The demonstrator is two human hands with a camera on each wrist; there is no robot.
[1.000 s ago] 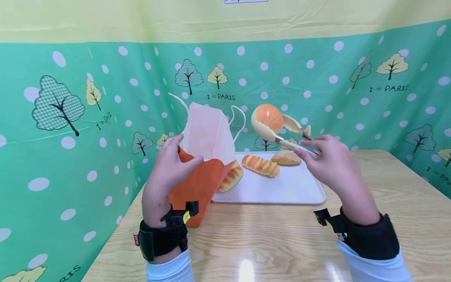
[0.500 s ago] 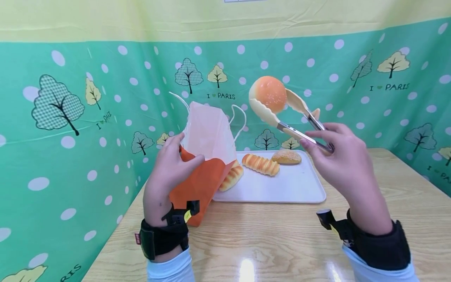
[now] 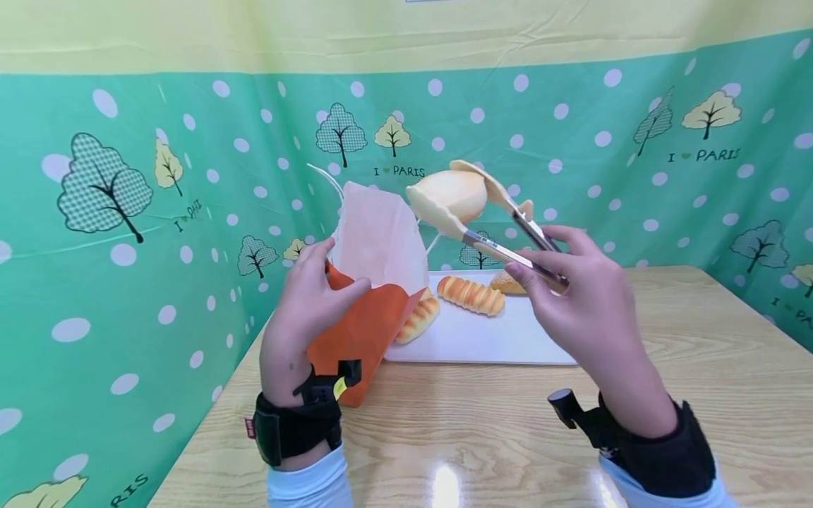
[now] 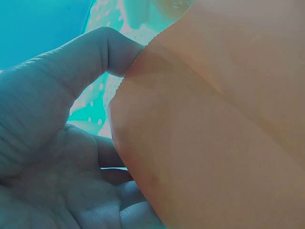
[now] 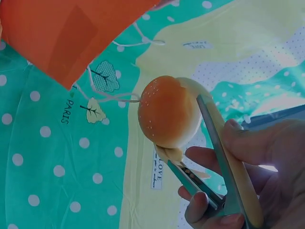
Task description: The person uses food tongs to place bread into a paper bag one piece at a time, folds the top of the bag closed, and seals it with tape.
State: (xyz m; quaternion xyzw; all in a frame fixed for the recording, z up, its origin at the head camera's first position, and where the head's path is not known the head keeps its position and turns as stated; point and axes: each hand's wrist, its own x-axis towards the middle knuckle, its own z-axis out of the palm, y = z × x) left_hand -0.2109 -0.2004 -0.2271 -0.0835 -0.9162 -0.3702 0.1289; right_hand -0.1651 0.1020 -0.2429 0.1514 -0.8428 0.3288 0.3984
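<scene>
My left hand grips the upper left side of an orange paper bag, thumb toward the near face. In the left wrist view the bag's paper hides the fingertips. The bag stands tilted, with its pale inside and white string handles showing. My right hand holds metal tongs with cream-coloured tips. Pinched between those tips is a round bun, raised in the air just right of the bag's mouth. Its pale underside faces the head view; the right wrist view shows the bun's glossy sesame top.
Behind and right of the bag lies a white tray on the wooden table. On it are a ridged bread roll, a sesame-topped bread partly behind the tongs, and a striped bread partly behind the bag.
My right hand first raises the tongs and bun, then brings them left and lower toward the bag's mouth, tipping the bun so its underside shows. The left hand and bag stay nearly still.
</scene>
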